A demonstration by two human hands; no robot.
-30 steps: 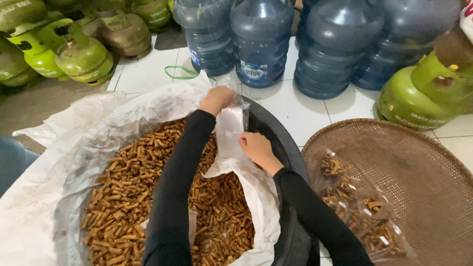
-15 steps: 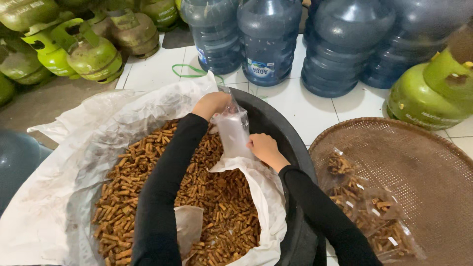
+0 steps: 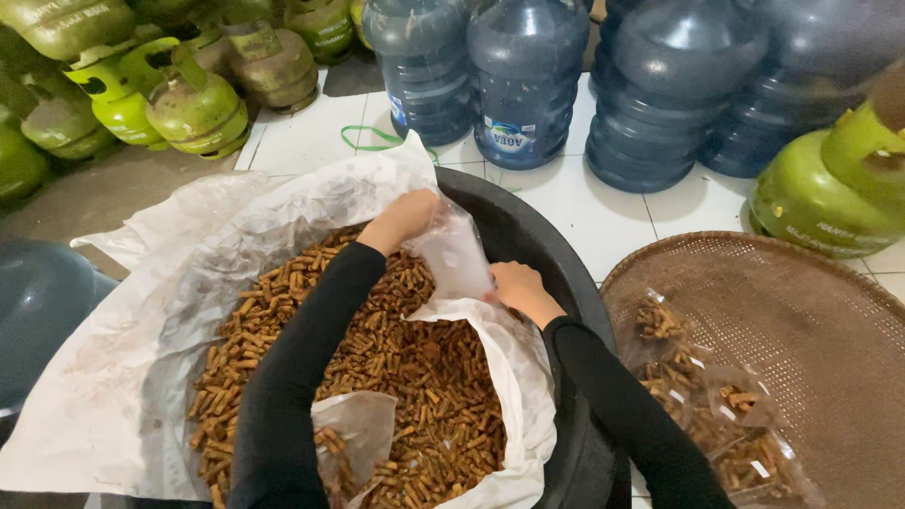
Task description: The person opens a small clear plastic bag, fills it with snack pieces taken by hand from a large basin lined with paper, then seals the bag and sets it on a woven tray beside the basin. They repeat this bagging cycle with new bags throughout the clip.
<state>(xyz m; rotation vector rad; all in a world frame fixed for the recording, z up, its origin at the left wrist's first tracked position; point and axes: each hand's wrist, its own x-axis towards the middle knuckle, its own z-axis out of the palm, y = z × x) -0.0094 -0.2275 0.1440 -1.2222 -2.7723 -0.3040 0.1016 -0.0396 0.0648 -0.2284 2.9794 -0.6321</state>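
A small clear plastic bag (image 3: 454, 254) is held upright between both hands over a black tub (image 3: 528, 236). My left hand (image 3: 403, 219) grips its upper left edge. My right hand (image 3: 521, 289) pinches its lower right side. The tub is lined with a large whitish plastic sheet (image 3: 170, 302) and filled with short brown stick snacks (image 3: 396, 377). Both arms wear black sleeves. Another clear bag (image 3: 353, 443) with a few sticks inside lies on the snacks near my left elbow.
A round woven tray (image 3: 801, 330) at the right carries several filled clear bags (image 3: 716, 415). Blue water jugs (image 3: 528, 75) stand behind the tub. Green gas cylinders sit at the far left (image 3: 189, 108) and far right (image 3: 839, 188). A grey-blue object (image 3: 38, 311) is at the left edge.
The small bag was lifted from the liner's edge and is now held up between both hands. The view shifted slightly closer.
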